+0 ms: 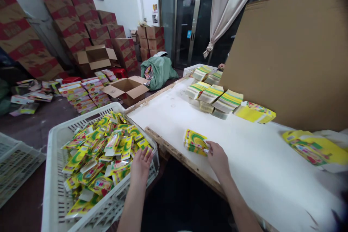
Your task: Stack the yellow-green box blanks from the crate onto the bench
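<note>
My left hand (141,163) is over the right edge of a white plastic basket (50,174), fingers spread, with nothing gripped. Inside the basket lies a heap of small yellow and green packets (100,185). On the white table (168,116), close to its wooden front edge, my right hand (216,156) has its fingers closed on the right end of a few stacked yellow packets (195,139). Bundles of flat yellow and white cartons (228,100) stand farther back on the table, and a yellow printed pack (255,112) lies beside them.
A large cardboard sheet (288,54) rises along the table's right side. Yellow printed wrapping (315,148) lies at the right. Open boxes (127,88), a green sack (160,70) and stacked cartons (65,18) stand beyond the basket. Part of another person's hand (221,66) shows behind the sheet.
</note>
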Demonstrator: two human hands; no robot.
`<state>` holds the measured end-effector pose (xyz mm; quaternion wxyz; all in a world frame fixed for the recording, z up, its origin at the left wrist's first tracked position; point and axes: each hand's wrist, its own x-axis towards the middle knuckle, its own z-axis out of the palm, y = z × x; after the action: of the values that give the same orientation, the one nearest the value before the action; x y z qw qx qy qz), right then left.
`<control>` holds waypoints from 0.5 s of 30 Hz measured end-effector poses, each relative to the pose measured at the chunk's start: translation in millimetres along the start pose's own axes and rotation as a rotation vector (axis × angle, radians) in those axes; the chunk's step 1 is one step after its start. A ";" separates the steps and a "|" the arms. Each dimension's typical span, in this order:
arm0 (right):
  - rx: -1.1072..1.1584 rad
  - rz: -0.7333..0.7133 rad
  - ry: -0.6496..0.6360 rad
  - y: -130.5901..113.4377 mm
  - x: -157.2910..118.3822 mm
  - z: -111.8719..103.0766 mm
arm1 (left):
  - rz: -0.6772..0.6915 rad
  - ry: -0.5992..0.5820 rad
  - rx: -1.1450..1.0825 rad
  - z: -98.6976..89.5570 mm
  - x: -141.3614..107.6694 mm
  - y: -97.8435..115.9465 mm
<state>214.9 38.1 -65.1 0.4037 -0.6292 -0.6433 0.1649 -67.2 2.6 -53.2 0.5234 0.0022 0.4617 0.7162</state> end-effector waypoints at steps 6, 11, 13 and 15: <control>0.038 0.037 0.012 -9.8 1.3 -5.3 | -0.107 -0.189 0.103 24.9 -34.3 -43.4; 0.188 0.014 -0.119 -42.2 -21.9 -11.3 | -0.114 -0.459 0.146 42.9 -69.7 -68.2; 0.333 -0.004 -0.282 -55.0 -36.7 -9.3 | -0.116 -0.566 0.055 50.3 -79.2 -72.3; 0.483 0.024 -0.375 -62.0 -49.3 -5.0 | -0.139 -0.653 -0.014 57.5 -84.5 -73.5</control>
<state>170.8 -19.5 -32.7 0.4141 -0.4813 -0.6411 0.4311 53.9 -21.2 -28.4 0.6913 0.1967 0.2636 0.6434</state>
